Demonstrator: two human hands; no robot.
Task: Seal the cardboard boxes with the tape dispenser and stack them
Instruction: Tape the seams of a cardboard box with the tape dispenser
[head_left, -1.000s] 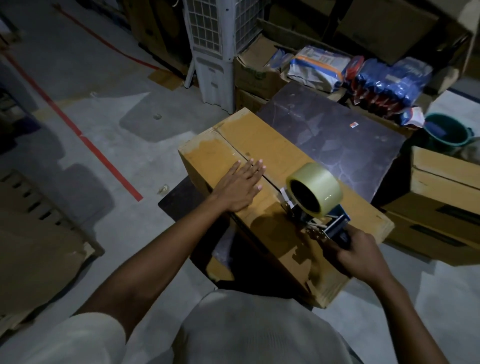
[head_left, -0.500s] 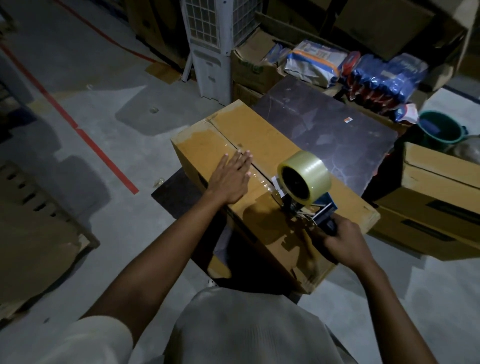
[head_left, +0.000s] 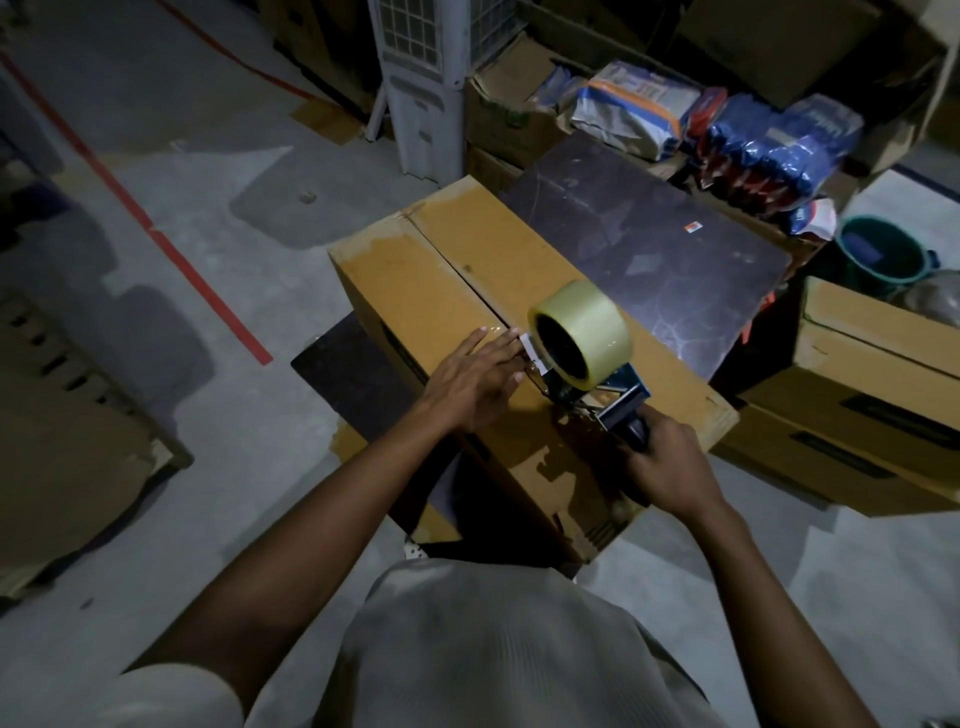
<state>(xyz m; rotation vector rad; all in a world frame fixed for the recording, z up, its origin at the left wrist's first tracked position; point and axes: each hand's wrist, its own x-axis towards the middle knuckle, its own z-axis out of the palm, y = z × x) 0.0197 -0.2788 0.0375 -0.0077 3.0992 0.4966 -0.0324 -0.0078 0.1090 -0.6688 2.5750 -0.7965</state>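
Midway along the box seam, left hand lies flat-fingered; right hand grips the tape dispenser, fingers curled.

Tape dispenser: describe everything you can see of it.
The tape dispenser is a hand-held gun type: blue metal-looking frame, black handle, and a large roll of clear yellowish tape on a dark core. It rests tilted on the cardboard box, nose down on the centre seam, roll raised. The right hand grips the handle; the left hand lies flat on the box beside the nose, fingertips at a small white tab there. The blade is too dark to make out.
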